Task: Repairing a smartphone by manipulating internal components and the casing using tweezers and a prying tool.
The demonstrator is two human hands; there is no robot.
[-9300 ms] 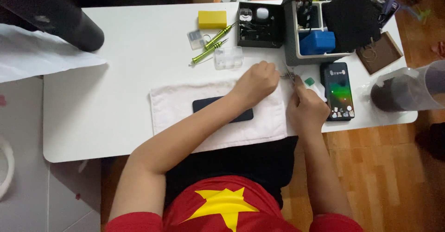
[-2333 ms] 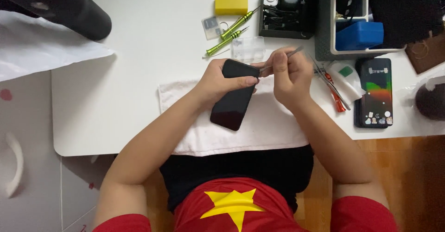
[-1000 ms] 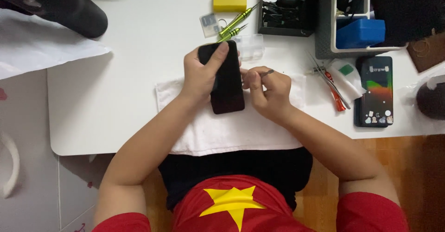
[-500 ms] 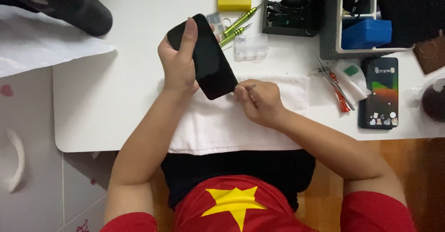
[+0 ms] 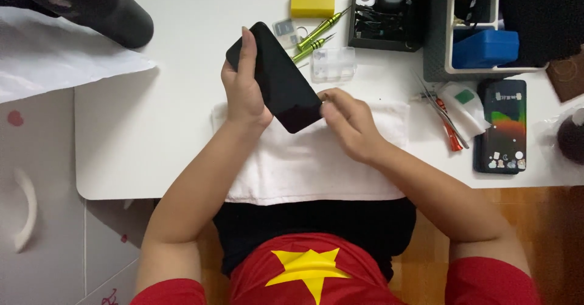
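- Nearest the person, on the white table [image 5: 140, 140], a white cloth [image 5: 304, 165] lies spread at the front edge.
- Over its far edge the left hand [image 5: 244, 92] grips a dark phone [image 5: 275, 77], fingers wrapped around its left side, one finger lying along the dark face.
- That phone's long axis runs diagonally: near end toward the right, far end toward the upper left.
- At the phone's near corner sits the right hand [image 5: 348, 122], fingertips bunched together against it; whether they pinch anything I cannot tell.
- Just beyond, two green screwdrivers [image 5: 315, 40] lie slanted beside a small clear plastic box [image 5: 333, 64].
- To the right, red-handled tweezers [image 5: 447, 122] and a second phone [image 5: 500, 125] with a lit, colourful screen.
- Farther back, a yellow block [image 5: 312, 2], and a black open case [image 5: 386, 13] holding small parts.
- At far right, a grey organiser [image 5: 435, 37] holds a blue box [image 5: 485, 48].
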